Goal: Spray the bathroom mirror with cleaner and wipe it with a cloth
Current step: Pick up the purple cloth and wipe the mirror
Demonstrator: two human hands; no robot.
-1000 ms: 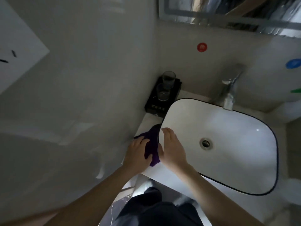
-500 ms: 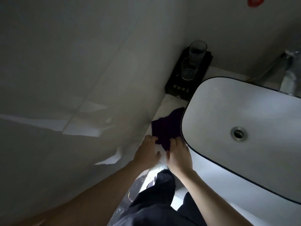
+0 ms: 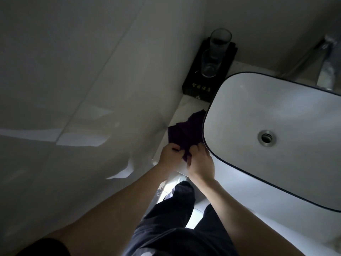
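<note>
A dark purple cloth point(image 3: 186, 131) lies on the narrow white counter point(image 3: 186, 109) between the left wall and the basin. My left hand point(image 3: 170, 154) pinches the cloth's near edge from the left. My right hand point(image 3: 200, 161) grips the same near edge from the right, its fingers curled over the fabric. Both hands sit at the counter's front edge, close together. The mirror and any spray bottle are out of view.
A white basin point(image 3: 239, 100) with a dark rim and a metal drain point(image 3: 267, 137) fills the right. A black tray point(image 3: 195, 87) holding two clear glasses point(image 3: 214, 52) stands in the back corner. The tap point(image 3: 328, 60) is at the far right. A tiled wall point(image 3: 73, 89) runs close on the left.
The view has tipped down and left, so the mirror left the frame. The cloth went from bunched between my hands to spread on the counter; both hands now pinch its near edge.
</note>
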